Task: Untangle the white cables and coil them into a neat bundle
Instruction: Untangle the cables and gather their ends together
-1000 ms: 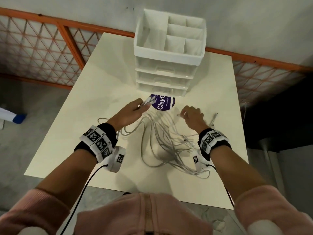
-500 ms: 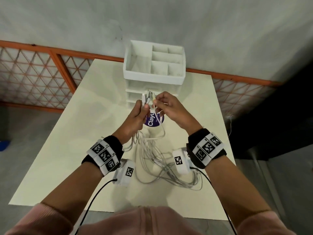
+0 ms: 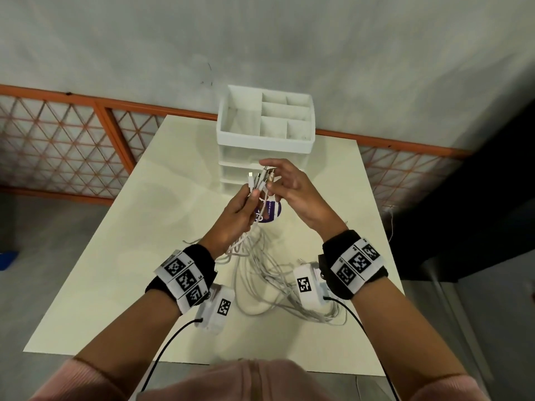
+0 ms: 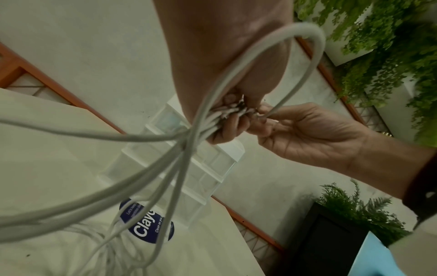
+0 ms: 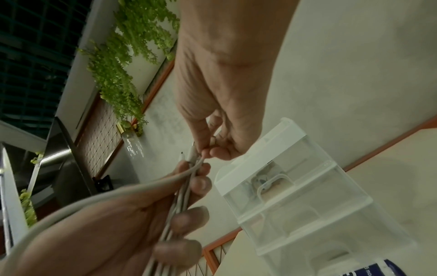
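Cables (image 3: 262, 270), white and several in number, are gathered at their plug ends in the left hand (image 3: 236, 212), whose fingers curl around the bunch and hold it raised above the surface (image 3: 144, 256). The connectors (image 3: 259, 178) fan out above that fist, in front of the drawers of the white organizer (image 3: 265, 137). From the fist the strands drop down and spread into a loose, tangled pile that lies on the surface between the two wrists, reaching toward the near right edge.

The right hand (image 3: 292, 186) sits just beside the left, at the connector tips; in the right wrist view its thumb and forefinger (image 5: 201, 134) pinch one plug end (image 5: 192, 153) at the top of the bunch. In the left wrist view one cable (image 4: 305, 54) arches in a loop over the left palm and runs down to that pinch.

A round purple sticker (image 3: 270, 212) lies on the surface below the hands, partly covered by the hanging strands. The organizer has open compartments on top and clear drawers beneath, and stands at the far edge of the surface.
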`<action>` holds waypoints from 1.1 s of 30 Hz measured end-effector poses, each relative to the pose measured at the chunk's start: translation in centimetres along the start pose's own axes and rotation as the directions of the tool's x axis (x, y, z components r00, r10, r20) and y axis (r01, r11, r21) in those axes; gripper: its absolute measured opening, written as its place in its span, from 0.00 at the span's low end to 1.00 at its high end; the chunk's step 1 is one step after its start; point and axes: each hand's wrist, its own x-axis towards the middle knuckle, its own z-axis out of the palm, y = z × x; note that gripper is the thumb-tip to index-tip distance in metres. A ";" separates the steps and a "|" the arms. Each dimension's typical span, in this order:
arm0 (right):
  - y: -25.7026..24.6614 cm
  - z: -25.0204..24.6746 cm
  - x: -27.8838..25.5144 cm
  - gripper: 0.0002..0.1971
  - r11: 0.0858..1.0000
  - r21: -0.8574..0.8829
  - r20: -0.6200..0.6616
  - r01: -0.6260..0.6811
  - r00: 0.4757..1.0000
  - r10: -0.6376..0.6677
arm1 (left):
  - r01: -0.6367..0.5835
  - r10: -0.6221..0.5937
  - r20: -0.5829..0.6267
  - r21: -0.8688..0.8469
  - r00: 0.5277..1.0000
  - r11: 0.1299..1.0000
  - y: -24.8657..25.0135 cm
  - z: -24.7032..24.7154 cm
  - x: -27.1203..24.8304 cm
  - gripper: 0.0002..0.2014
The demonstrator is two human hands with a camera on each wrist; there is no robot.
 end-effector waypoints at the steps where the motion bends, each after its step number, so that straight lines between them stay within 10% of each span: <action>1: -0.1 0.1 -0.1 0.20 1.000 -0.014 -0.024 0.019 1.000 -0.019 | -0.004 0.004 -0.019 0.015 1.000 1.000 0.0 0.0 0.0 0.12; 15: -0.8 0.5 -1.1 0.23 0.994 0.104 -0.075 -0.025 0.997 0.033 | -0.103 0.105 -0.046 0.041 0.993 0.994 0.2 -0.1 -0.3 0.12; 33: -1.9 0.2 -1.9 0.17 0.986 -0.150 -0.055 0.067 0.996 -0.076 | 0.018 -0.025 -0.049 -0.126 0.999 0.992 2.0 0.7 -1.8 0.10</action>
